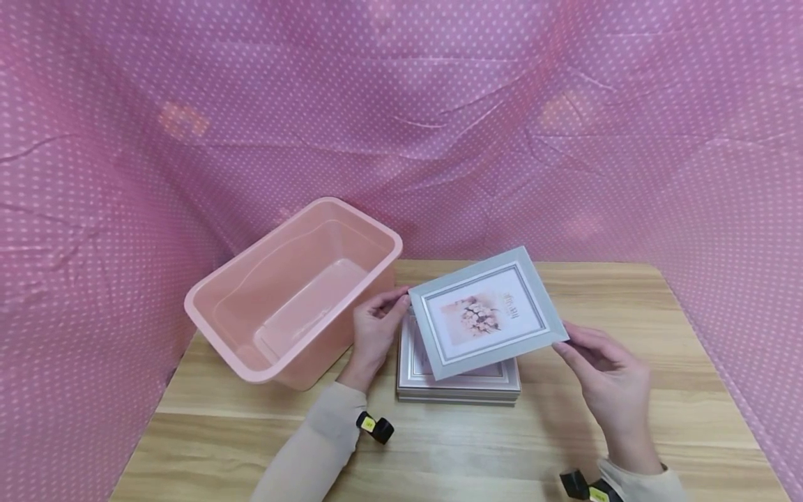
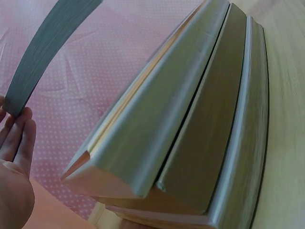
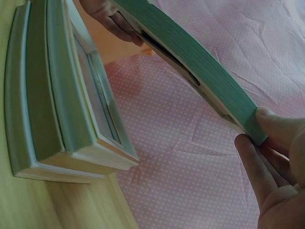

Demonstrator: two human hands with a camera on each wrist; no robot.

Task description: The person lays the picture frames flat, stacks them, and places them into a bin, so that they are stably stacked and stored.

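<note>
A pale grey-green picture frame (image 1: 464,361) with a flower print is held tilted above a stack of picture frames (image 1: 461,392). My left hand (image 1: 374,335) pinches its upper left corner. At the lower right corner, my right hand (image 1: 611,383) grips it between thumb and fingers. In the left wrist view the raised frame (image 2: 45,52) shows edge-on, with the left hand (image 2: 16,157) at its end. The right wrist view shows its edge (image 3: 200,62) and the right hand's thumb (image 3: 279,126) on top, fingers below. The raised frame partly hides the stack.
A pink plastic bin (image 1: 295,355) stands on the wooden table (image 1: 640,300), left of the stack and close to my left hand. Its inside holds nothing visible. Pink dotted cloth (image 1: 401,125) hangs behind the table and along both sides.
</note>
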